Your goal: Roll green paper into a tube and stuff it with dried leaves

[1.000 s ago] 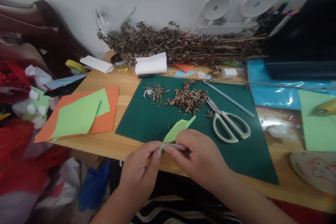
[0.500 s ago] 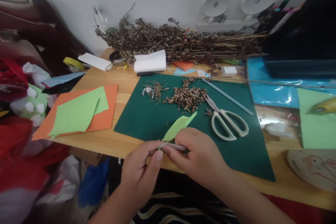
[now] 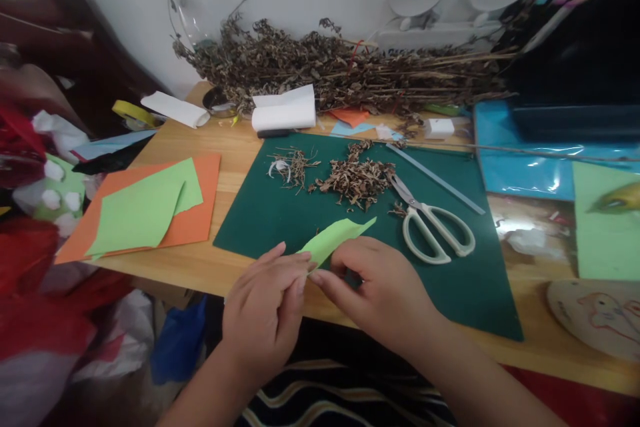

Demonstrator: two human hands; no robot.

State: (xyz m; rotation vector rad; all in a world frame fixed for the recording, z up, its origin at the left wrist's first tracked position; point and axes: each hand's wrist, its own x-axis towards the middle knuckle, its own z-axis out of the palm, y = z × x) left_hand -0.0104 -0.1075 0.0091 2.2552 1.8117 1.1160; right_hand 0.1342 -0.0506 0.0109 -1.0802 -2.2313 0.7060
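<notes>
Between my hands is a curled piece of light green paper (image 3: 335,239), its pointed end sticking out to the upper right. My left hand (image 3: 265,307) pinches the paper's near left edge between thumb and fingers. Opposite it, my right hand (image 3: 380,293) holds the same edge, thumb and bent forefinger close to the left fingertips. Whatever lies inside the fold is hidden by my fingers. Beyond the paper, a heap of dry brown leaves (image 3: 357,180) lies on the dark green mat (image 3: 260,220). Scissors with white handles (image 3: 430,233) rest right of the heap.
Thin dry stems (image 3: 297,167) and a pale strip (image 3: 437,180) lie on the mat. Green sheets (image 3: 137,207) overlap an orange sheet (image 3: 200,230) on the left. A white paper roll (image 3: 285,119) and a long bundle of dried plants (image 3: 300,67) line the back.
The pale thin piece seen between my fingers is now hidden. My left fingers have come up over the paper's edge, and the paper sits slightly flatter. The view has shifted a little.
</notes>
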